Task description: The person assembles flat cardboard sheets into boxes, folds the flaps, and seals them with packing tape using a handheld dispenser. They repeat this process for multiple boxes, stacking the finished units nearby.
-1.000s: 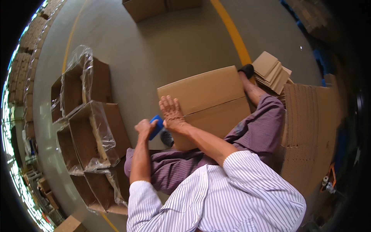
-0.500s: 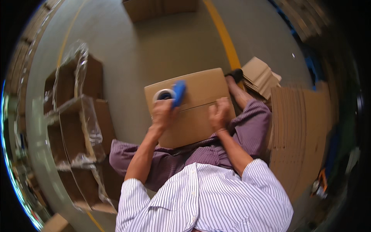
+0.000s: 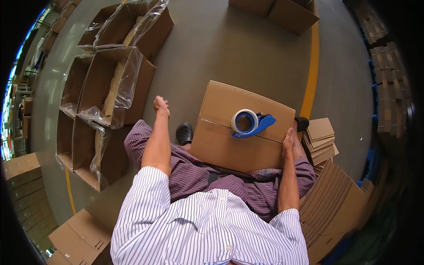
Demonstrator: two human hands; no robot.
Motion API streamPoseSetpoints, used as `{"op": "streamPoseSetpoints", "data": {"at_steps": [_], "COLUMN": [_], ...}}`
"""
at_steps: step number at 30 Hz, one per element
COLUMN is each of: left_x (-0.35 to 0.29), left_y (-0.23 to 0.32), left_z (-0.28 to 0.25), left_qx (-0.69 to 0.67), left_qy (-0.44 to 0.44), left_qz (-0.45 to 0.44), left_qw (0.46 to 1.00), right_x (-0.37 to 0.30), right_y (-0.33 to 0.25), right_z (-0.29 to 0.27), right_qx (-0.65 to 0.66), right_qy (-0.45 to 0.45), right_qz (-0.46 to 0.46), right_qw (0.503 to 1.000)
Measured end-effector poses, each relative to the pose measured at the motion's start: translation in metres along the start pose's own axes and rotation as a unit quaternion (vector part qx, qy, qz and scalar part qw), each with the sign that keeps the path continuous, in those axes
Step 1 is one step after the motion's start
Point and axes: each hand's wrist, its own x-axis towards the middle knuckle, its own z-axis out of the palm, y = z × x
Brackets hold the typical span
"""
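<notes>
A closed cardboard box (image 3: 238, 154) rests tilted across my lap, its top flaps meeting at a seam. On top of it lies a blue tape dispenser (image 3: 267, 120) with a roll of clear tape (image 3: 235, 124). My right hand (image 3: 288, 143) grips the box's right edge, thumb along the top and fingers partly hidden down the side. Off to the left of the box, my left hand (image 3: 162, 106) is in the air with nothing visible in it, its fingers loosely bent and apart. It is nearest the open plastic-lined boxes.
Open cartons (image 3: 115, 88) with clear plastic liners stand at left. Flattened cardboard (image 3: 329, 198) and small cardboard sheets (image 3: 321, 134) are stacked at right. Another open carton (image 3: 293, 17) stands ahead by a yellow floor line (image 3: 312, 66). A closed carton (image 3: 79, 236) sits lower left.
My left hand has let go of the tape dispenser, which now lies on the box, and moved left. The box has turned clockwise. My right hand has shifted to its right edge.
</notes>
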Motion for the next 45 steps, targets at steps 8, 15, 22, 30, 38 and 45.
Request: {"op": "streamPoseSetpoints", "data": {"at_steps": [8, 15, 22, 30, 38, 45], "left_x": [-0.03, -0.082, -0.06, -0.077, -0.07, -0.094], "left_y": [-0.137, -0.038, -0.007, 0.0, -0.001, 0.006], "left_z": [0.058, 0.095, 0.075, 0.085, 0.075, 0.06], "left_qx": [0.317, 0.118, 0.427, 0.396, 0.371, 0.487], "left_qy": [-0.187, -0.375, -0.23, -0.28, -0.265, -0.198], "left_qz": [0.148, 0.241, 0.559, 0.467, 0.437, 0.414], "left_qw": [0.918, 0.888, 0.672, 0.74, 0.776, 0.743], "right_x": [0.008, 0.076, -0.059, -0.125, -0.131, -0.031], "right_y": [-0.032, -0.031, -0.044, -0.006, 0.011, -0.073], "right_z": [0.007, 0.024, 0.073, 0.073, 0.115, 0.091], "right_qx": [-0.139, -0.113, -0.255, -0.171, 0.211, -0.064], "right_qy": [-0.013, 0.005, 0.354, 0.365, 0.269, 0.149], "right_qz": [-0.132, -0.209, -0.313, -0.128, -0.017, -0.242], "right_qw": [0.981, 0.971, 0.844, 0.906, 0.94, 0.957]}}
